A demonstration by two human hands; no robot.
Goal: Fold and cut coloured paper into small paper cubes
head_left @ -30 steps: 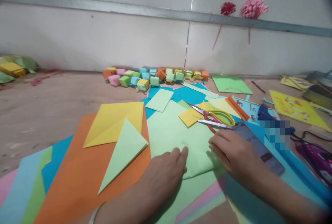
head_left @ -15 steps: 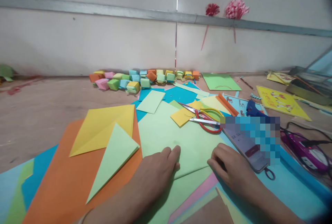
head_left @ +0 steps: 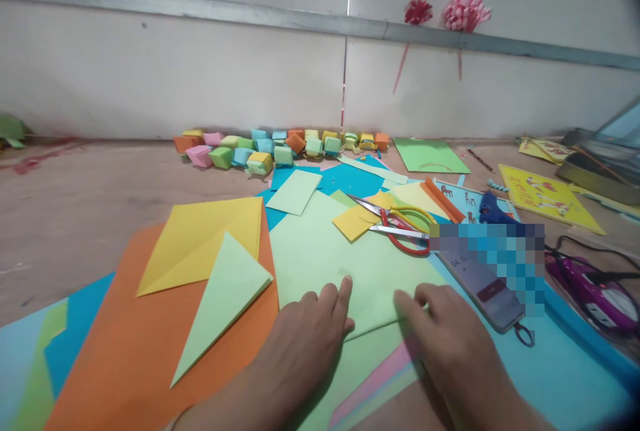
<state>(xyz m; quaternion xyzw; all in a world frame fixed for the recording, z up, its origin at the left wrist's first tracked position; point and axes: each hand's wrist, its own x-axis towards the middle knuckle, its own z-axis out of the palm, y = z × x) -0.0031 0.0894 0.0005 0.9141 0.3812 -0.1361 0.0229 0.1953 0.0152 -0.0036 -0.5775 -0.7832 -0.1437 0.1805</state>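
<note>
My left hand (head_left: 305,334) presses on a light green paper (head_left: 305,264), its index finger stretched forward and its thumb near the front edge; the other fingers are curled. On the right, my right hand (head_left: 445,331) has its thumb and curled fingers at that same edge, closed on the paper; its grip is partly hidden. Left of the left hand, a light green folded triangle (head_left: 220,308) overlaps a yellow folded paper (head_left: 210,238), both on an orange sheet (head_left: 125,324). Red-handled scissors (head_left: 400,234) and yellow-handled scissors (head_left: 413,214) lie beyond the hands.
Small folded paper blocks (head_left: 220,158) line the wall. To the right are a phone (head_left: 480,284), a blue glue gun (head_left: 493,208), a purple power strip (head_left: 595,294) with black cables, and a yellow card (head_left: 550,201). A metal box (head_left: 600,174) stands at far right.
My right hand has shifted inward and turned, and its thumb now reaches over the edge of the light green paper. The left hand stays on the paper, nearly unmoved. The view has tilted slightly.
</note>
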